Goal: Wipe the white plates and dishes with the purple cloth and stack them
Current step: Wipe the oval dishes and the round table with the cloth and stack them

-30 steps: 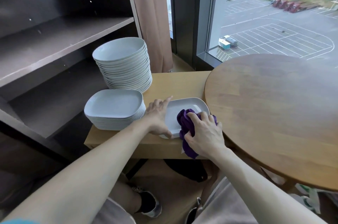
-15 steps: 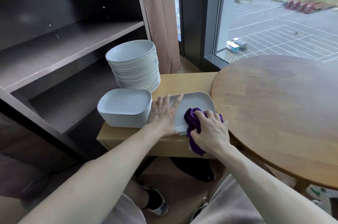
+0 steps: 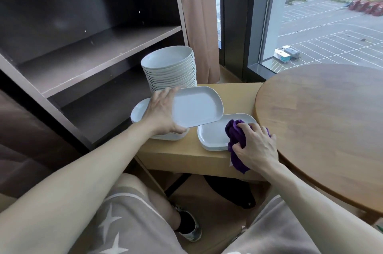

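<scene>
My left hand (image 3: 160, 113) grips the left edge of a white square plate (image 3: 196, 106) and holds it in the air, above and between two plate stacks. Below it on the left lies a stack of white square plates (image 3: 137, 111), partly hidden by my hand. To the right sits a shorter stack of square plates (image 3: 211, 135). My right hand (image 3: 257, 148) clutches the bunched purple cloth (image 3: 235, 133) on that right stack's near right corner; a tail of cloth hangs over the bench edge. A tall stack of round white bowls (image 3: 170, 67) stands behind.
The plates sit on a low light-wood bench (image 3: 234, 96). A round wooden table (image 3: 323, 125) overlaps the bench on the right. A dark shelving unit (image 3: 83, 50) stands to the left, a curtain and window behind. My knees and shoes are below the bench.
My left hand went from pressing flat on the top plate of the right stack to gripping it and lifting it up and left. The right hand stays on the cloth.
</scene>
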Available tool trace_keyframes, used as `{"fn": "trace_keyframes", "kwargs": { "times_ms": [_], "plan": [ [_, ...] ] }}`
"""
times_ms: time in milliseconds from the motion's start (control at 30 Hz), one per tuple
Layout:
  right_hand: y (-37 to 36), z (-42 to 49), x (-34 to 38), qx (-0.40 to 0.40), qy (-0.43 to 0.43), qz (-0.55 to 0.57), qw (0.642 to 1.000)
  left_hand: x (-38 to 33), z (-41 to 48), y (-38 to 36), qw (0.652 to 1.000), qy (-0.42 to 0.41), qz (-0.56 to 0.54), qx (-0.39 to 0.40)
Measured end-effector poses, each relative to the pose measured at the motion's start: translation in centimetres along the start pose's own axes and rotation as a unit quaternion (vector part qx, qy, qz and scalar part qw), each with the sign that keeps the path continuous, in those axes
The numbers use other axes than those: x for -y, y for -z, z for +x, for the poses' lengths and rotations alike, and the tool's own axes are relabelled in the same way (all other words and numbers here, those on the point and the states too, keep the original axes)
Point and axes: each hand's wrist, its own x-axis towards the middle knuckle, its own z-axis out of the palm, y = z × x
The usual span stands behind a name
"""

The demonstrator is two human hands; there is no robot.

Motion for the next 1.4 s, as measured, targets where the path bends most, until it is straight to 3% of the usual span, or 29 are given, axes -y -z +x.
{"fn": "trace_keyframes", "kwargs": {
  "times_ms": [233, 333, 467, 567, 767, 933, 1133, 1267, 1333, 1400],
  "plan": [
    [-0.2, 0.1, -0.2, 0.008, -0.003, 0.009, 1.0, 4.3, -1.6, 1.6, 0.982, 0.141, -0.122, 0.004],
    [-0.4, 0.1, -0.3, 0.011, -0.001, -0.003, 1.0, 5.3, -2.1, 1.3, 0.971, 0.179, -0.151, 0.045],
    [-0.5, 0.3, -0.1, 0.014, 0.003, -0.016, 1.0, 5.9, -1.8, 1.7, 0.961, 0.207, -0.125, 0.136],
    [-0.5, 0.4, -0.1, 0.017, 0.004, -0.017, 1.0, 5.6, -1.2, 1.7, 0.964, 0.194, -0.09, 0.155],
    [-0.5, 0.4, -0.2, 0.019, 0.003, -0.017, 1.0, 3.9, -1.0, -0.1, 0.981, 0.174, 0.004, 0.082],
    [-0.5, 0.4, -0.1, 0.02, 0.003, -0.018, 1.0, 3.8, -2.1, -2.1, 0.976, 0.166, 0.051, 0.13],
    [-0.5, 0.3, -0.1, 0.018, 0.004, -0.014, 1.0, 5.0, -3.3, -3.5, 0.988, 0.121, 0.063, 0.075],
    [-0.5, 0.3, -0.1, 0.02, 0.004, -0.019, 1.0, 4.0, -3.6, -3.5, 0.982, 0.138, 0.102, 0.073],
    [-0.6, 0.3, -0.1, 0.02, 0.003, -0.022, 1.0, 2.2, -3.7, -3.8, 0.983, 0.138, 0.12, 0.017],
    [-0.7, 0.3, -0.1, 0.023, 0.003, -0.025, 0.999, 0.0, -4.0, -4.3, 0.991, 0.088, 0.079, -0.068]
  ]
}}
